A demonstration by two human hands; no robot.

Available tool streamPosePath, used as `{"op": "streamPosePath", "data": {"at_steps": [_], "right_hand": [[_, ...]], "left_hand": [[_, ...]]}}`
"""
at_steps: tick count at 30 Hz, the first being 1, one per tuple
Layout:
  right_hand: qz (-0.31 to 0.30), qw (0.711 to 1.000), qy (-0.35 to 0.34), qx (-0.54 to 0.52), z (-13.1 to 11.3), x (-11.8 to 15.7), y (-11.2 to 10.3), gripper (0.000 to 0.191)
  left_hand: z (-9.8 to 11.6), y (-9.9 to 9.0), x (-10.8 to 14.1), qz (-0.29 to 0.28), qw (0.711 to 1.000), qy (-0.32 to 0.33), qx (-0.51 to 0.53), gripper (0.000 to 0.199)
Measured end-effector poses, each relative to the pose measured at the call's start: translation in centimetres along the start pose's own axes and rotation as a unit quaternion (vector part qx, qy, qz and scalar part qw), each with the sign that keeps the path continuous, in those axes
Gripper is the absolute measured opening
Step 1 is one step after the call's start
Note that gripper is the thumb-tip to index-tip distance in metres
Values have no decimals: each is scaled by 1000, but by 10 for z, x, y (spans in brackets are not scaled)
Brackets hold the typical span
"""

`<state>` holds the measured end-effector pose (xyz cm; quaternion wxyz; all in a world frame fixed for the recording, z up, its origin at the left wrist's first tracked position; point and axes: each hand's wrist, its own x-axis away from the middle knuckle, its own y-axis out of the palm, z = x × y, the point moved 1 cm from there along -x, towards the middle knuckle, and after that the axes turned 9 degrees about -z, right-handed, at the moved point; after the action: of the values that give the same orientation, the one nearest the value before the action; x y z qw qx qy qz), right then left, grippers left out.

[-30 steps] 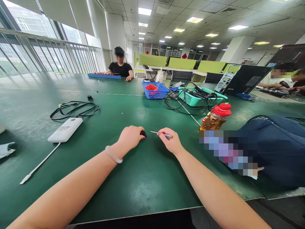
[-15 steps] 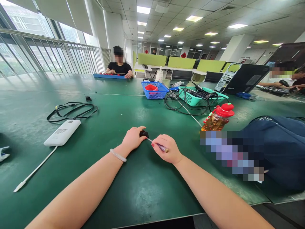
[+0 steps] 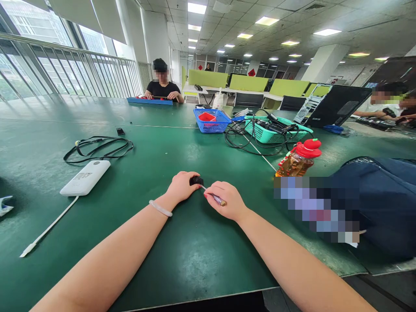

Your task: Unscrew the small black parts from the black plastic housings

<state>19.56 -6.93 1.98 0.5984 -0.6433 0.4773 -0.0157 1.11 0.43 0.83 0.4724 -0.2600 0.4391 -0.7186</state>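
My left hand point(image 3: 181, 186), with a pale bangle at the wrist, is closed around a small black part point(image 3: 196, 180) on the green table point(image 3: 191, 260). Its exact kind is too small to make out. A thin screwdriver point(image 3: 219, 200) with a purplish, translucent handle lies in the closed fingers of my right hand point(image 3: 230, 203). The metal shaft points left, and its tip meets the lower right edge of the black part near my left thumb. My fingers hide some of the part and of the handle.
On the left lie a white power bank point(image 3: 85, 177) with a cable and a looped black cord point(image 3: 97, 149). Blue point(image 3: 212, 125) and green point(image 3: 266, 135) baskets stand ahead. At right are a red-capped bottle point(image 3: 297, 162) and a dark bag point(image 3: 386, 203). Another person point(image 3: 162, 89) sits opposite.
My right hand and the screwdriver have shifted slightly left, with the handle end closer to my fingers. My left hand stays on the black part. The person opposite has moved a hand.
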Motion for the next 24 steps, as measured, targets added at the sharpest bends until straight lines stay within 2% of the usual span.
{"op": "streamPosePath", "data": {"at_steps": [10, 24], "right_hand": [[-29, 992, -66, 100, -4, -1, 2, 20], [-79, 984, -75, 137, -5, 0, 5, 17]], "left_hand": [[-1, 0, 0, -4, 1000, 6, -8, 39], [-1, 0, 0, -3, 1000, 9, -9, 38]]}}
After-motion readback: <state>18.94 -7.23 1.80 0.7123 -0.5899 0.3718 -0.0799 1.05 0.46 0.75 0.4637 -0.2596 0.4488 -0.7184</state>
